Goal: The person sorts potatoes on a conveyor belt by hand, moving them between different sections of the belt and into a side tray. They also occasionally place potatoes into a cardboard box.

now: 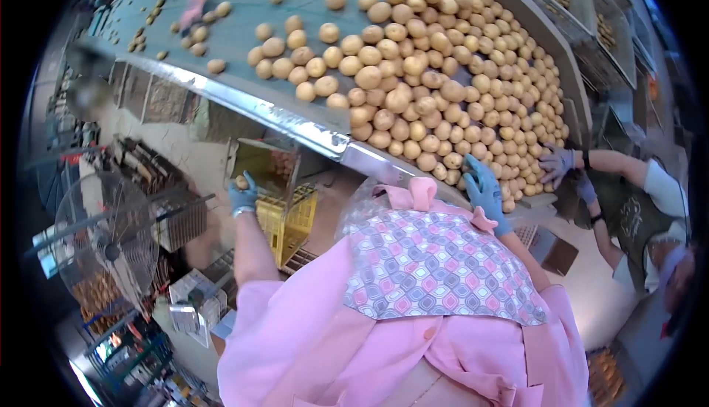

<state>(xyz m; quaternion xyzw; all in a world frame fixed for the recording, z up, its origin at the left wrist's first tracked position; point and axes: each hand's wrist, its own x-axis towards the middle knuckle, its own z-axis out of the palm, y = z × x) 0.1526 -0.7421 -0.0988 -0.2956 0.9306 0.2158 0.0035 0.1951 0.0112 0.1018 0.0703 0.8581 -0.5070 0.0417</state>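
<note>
Held a potato (241, 183) at nine o'clock in the left hand (243, 197) with curled fingers. Rested the right hand (484, 189) at three against the potato pile (452, 90) at one; could not tell whether gripping.

Potatoes (399, 97): 100+, too packed to count exactly. Wearer's hands (243, 199) (484, 189): 2. Co-workers' hands (557, 163) (586, 188) (195, 9): 3. Yellow crate (297, 219): 1. Belt (240, 15): 1.
</note>
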